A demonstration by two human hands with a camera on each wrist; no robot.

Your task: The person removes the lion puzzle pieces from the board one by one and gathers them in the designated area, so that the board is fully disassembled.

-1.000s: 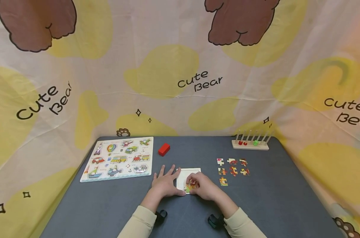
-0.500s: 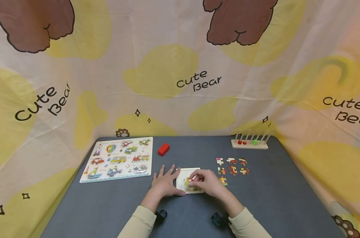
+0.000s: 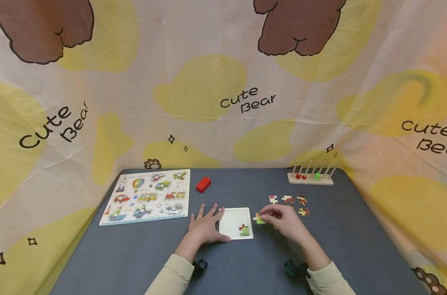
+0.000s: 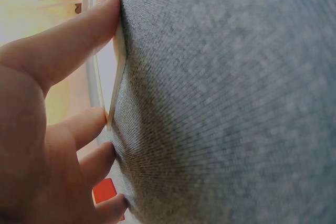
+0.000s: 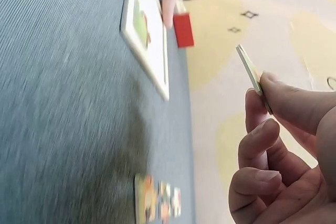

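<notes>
My left hand (image 3: 204,230) lies spread on the table, its thumb and index fingertip at the left edge of a white puzzle tray (image 3: 231,217). In the left wrist view, the thumb (image 4: 79,27) touches the tray's pale rim (image 4: 119,56). One green-and-red puzzle piece (image 3: 244,230) sits in the tray's lower right corner. Right of the tray, my right hand (image 3: 288,223) pinches another green puzzle piece (image 3: 259,219) between thumb and fingers. That piece (image 5: 249,69) is raised above the table and seen edge-on in the right wrist view.
Several loose puzzle pieces (image 3: 288,199) lie beyond the right hand, which hides some of them. A picture board of vehicles (image 3: 146,198) is at the left, with a red block (image 3: 203,185) beside it. A pegged bead stand (image 3: 310,180) stands at the back right.
My right hand has lifted the green puzzle piece from the tray and carried it right, past the tray's edge. The piece in the corner now shows. My left hand has stayed put.
</notes>
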